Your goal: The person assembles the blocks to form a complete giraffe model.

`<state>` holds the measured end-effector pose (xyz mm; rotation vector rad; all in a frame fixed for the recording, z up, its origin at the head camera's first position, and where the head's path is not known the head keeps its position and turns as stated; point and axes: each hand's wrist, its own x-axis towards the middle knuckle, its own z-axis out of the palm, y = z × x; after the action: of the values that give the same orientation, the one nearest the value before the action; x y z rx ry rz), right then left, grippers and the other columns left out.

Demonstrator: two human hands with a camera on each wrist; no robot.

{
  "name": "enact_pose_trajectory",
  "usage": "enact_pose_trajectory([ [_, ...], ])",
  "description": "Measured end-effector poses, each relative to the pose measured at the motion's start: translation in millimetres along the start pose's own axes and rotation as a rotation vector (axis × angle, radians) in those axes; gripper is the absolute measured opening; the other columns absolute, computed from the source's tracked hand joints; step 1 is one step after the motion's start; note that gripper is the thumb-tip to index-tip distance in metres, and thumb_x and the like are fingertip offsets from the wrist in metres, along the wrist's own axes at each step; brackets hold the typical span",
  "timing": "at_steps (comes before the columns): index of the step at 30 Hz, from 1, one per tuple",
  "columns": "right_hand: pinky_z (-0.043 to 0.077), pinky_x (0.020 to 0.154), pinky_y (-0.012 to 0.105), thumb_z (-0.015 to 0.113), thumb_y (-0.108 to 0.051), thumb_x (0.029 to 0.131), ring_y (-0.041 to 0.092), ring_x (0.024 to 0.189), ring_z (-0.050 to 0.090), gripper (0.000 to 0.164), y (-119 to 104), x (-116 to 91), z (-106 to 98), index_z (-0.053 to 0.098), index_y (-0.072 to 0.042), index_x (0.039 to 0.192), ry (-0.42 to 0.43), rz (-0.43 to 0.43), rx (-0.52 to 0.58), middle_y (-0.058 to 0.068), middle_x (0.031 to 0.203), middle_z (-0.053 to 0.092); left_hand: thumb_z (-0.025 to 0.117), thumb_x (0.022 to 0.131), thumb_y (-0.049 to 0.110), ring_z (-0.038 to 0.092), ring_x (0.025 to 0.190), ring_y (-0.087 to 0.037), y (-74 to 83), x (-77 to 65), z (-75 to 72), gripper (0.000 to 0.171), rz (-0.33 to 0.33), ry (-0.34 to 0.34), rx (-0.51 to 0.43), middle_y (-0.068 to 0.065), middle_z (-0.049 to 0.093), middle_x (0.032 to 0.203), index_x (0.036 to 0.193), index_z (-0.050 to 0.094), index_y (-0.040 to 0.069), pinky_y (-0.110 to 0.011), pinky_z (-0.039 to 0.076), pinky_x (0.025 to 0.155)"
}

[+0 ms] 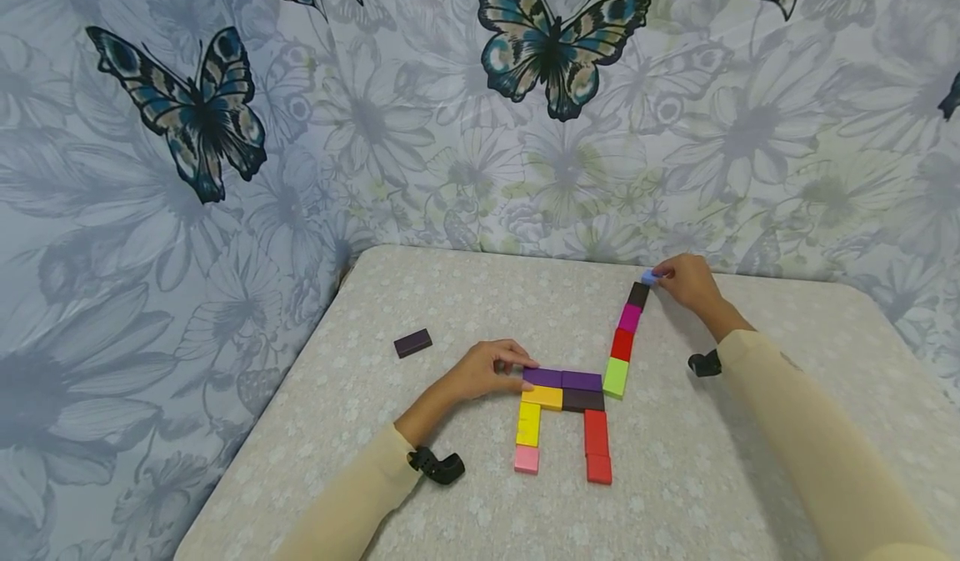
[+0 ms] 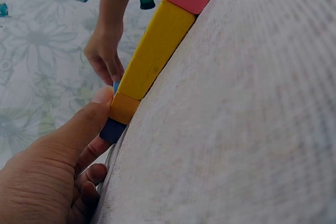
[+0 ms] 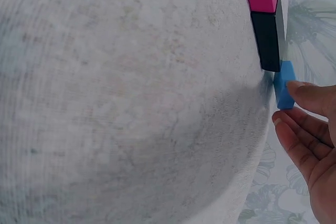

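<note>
At the far end of a slanting line of blocks, my right hand (image 1: 692, 282) pinches a blue block (image 3: 284, 85) between thumb and fingers. It sits right at the end of a black block (image 1: 637, 296), followed by magenta (image 1: 630, 318), red (image 1: 622, 344) and lime green (image 1: 616, 377) blocks. My left hand (image 1: 480, 371) holds the left end of the flat figure, thumb on an orange block (image 2: 125, 107) and a finger at a purple block (image 1: 543, 378). Yellow (image 1: 528, 424) and pink (image 1: 527, 458) blocks form one leg; red blocks (image 1: 597, 433) form the other.
A loose dark block (image 1: 413, 343) lies left of the figure, beyond my left hand. The patterned tablecloth (image 1: 465, 294) reaches a butterfly-print wall (image 1: 420, 169) close behind the blue block. Another dark block (image 1: 582, 400) joins the orange one in the figure.
</note>
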<state>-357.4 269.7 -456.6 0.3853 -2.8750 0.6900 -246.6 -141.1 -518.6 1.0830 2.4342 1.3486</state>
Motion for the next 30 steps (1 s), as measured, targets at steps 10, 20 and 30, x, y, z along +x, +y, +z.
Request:
enact_pose_trajectory([
  [10,0.055,0.078,0.053,0.060,0.008,0.090,0.046,0.098,0.068,0.022,7.0,1.8,3.3,0.075,0.010,0.107,-0.059,-0.001,0.024,0.029,0.105,0.071,0.085,0.085,0.025,0.053,0.078,-0.011,1.5,1.2,1.2,0.035,0.009,0.007,-0.006,0.009,0.068,0.107,0.118,0.078,0.019,-0.025,0.046,0.069],
  [20,0.055,0.080,0.053,0.058,0.007,0.090,0.046,0.100,0.067,0.025,6.8,4.2,7.3,0.072,0.012,0.110,-0.102,-0.006,0.045,0.029,0.105,0.071,0.085,0.085,0.025,0.053,0.078,-0.010,1.4,0.3,1.2,0.035,-0.002,-0.002,-0.005,0.010,0.068,0.107,0.119,0.078,0.019,-0.024,0.045,0.069],
  [30,0.054,0.070,0.045,0.060,0.002,0.093,0.040,0.091,0.068,0.025,3.5,7.7,7.4,0.072,0.012,0.113,-0.127,0.002,0.027,0.029,0.105,0.071,0.085,0.085,0.026,0.053,0.079,-0.011,0.7,0.7,0.7,0.036,0.000,0.003,0.021,0.010,0.068,0.106,0.120,0.078,0.020,-0.025,0.045,0.068],
])
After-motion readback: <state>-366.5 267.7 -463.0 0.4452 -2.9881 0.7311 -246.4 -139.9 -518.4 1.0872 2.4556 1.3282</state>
